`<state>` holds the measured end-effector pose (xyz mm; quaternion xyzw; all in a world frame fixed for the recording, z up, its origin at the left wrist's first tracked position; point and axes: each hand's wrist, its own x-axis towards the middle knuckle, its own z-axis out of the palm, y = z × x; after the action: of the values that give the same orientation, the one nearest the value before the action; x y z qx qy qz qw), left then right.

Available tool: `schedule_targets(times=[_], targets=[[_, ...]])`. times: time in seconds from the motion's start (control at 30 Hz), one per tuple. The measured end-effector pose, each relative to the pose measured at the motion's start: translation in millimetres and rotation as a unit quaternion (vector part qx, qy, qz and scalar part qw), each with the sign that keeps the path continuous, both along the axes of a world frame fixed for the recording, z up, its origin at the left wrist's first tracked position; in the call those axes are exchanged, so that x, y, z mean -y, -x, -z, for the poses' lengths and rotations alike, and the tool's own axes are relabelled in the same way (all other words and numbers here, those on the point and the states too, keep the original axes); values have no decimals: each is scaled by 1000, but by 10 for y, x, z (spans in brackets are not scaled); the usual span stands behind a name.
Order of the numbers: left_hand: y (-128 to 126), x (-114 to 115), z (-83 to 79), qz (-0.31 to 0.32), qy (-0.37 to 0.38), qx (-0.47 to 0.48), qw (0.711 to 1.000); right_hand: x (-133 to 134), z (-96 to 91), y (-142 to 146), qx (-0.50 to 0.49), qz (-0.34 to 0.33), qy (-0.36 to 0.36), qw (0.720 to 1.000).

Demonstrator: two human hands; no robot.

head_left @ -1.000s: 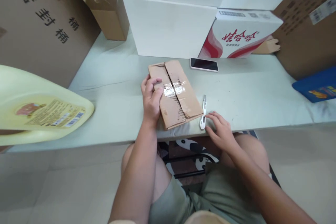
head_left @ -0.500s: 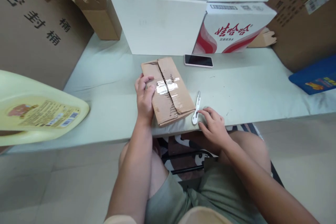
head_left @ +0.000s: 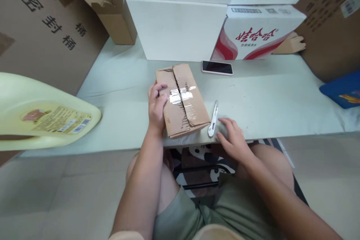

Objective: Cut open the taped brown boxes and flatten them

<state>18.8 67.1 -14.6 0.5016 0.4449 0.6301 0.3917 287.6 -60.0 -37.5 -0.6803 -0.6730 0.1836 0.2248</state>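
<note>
A small brown cardboard box rests on the cloth-covered table, with clear tape across the middle of its top seam. My left hand grips the box by its left side, thumb on the top flap and some fingers hidden behind the edge. Just right of the box's near corner lies a white utility knife, flat on the cloth. My right hand is beside the knife, apart from it, with thumb and fingers spread and nothing between them.
Behind the box stand white cartons and a red-and-white carton. A phone lies before them. On the left are a yellow jug, a tall open cardboard box and a large carton. A blue package sits right.
My right hand has drawn away from the utility knife, its fingers now apart from the handle. The left hand keeps its hold on the box. The whole view has shifted slightly.
</note>
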Motion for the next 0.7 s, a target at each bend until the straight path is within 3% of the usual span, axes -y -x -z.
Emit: schedule_targets(times=[0.17, 0.3, 0.5, 0.7], targets=[[-143, -3, -95, -5, 47, 55, 997, -353, -214, -57, -124, -88, -48, 987], [-161, -42, -124, -2, 66, 26, 997, -630, -134, -42, -214, -115, -54, 969], [-107, 0, -58, 6, 185, 35, 982, -633, 83, -89, -284, -101, -15, 953], [-119, 225, -16, 26, 179, 59, 982, -620, 36, -113, -309, -99, -116, 939]])
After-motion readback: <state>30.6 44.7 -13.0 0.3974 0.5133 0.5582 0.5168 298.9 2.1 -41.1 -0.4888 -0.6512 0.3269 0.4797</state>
